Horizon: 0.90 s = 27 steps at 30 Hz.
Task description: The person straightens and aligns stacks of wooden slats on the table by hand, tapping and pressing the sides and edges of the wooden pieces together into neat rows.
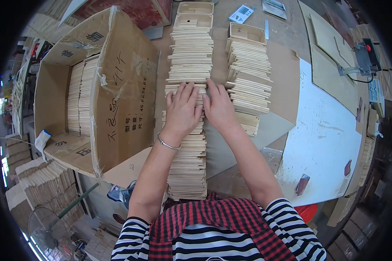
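A long row of thin pale wooden pieces (pixel 190 55), standing on edge and packed side by side, runs up the table in front of me. At its far end a piece lies with its hollowed, tray-like face up. My left hand (pixel 183 111) rests over the middle of the row with its fingers stretched forward on the wood. Against the row's right edge lies my right hand (pixel 219 106), fingers extended, its thumb near my left thumb. Neither hand visibly lifts a piece. A shorter row of similar wooden pieces (pixel 249 74) stands to the right.
On the left, an open cardboard box (pixel 126 100) holds more packed wooden pieces. A single wooden piece (pixel 248 123) lies below the shorter row. A white board (pixel 326 130) covers the table's right side, near a clamped black device (pixel 366 58). Small packets (pixel 241 14) lie at the back.
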Tool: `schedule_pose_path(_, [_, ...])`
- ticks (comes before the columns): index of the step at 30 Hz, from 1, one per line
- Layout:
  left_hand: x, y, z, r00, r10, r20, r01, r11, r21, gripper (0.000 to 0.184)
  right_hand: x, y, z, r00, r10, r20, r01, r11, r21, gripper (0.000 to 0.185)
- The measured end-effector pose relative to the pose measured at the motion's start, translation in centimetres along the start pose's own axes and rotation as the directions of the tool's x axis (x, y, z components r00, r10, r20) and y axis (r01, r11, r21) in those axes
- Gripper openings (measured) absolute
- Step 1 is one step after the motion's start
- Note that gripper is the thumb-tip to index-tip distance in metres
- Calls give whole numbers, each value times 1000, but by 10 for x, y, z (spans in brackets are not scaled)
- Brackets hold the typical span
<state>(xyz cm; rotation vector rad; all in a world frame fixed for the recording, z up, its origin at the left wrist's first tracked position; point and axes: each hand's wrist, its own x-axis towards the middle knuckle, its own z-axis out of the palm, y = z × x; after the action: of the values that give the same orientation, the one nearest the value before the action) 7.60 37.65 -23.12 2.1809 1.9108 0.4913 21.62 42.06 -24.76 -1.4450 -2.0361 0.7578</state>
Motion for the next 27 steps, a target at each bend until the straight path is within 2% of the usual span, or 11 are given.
schedule_pose_path(4, [1,0,-1,1000,-5,14,5,1000,-5,55,6,4,4,999,47,4,-48,993,106,42])
schedule_pose_path(9, [2,-1,-1,1000,4,6,-4,1000,-1,55,14,2,6,997,63,-37,-60,995,81,36])
schedule_pose_path(13, [2,-2,-1,1000,12,-24,-12,999,-29,53,16,-4,0,994,109,-2,-109,993,39,32])
schedule_pose_path(16, [8,-1,-3,998,6,-59,-9,998,-61,52,20,-7,-5,981,173,90,-179,982,66,32])
schedule_pose_path(19, [10,2,-4,996,-20,-90,11,995,-97,51,18,-5,-3,988,140,72,-144,988,51,31])
schedule_pose_path(22, [17,4,-1,993,15,-118,-9,999,51,50,17,-2,-2,992,114,58,-117,992,56,30])
schedule_pose_path(27, [25,1,5,994,-11,-108,8,999,-32,51,15,-5,-10,996,89,19,-90,990,109,33])
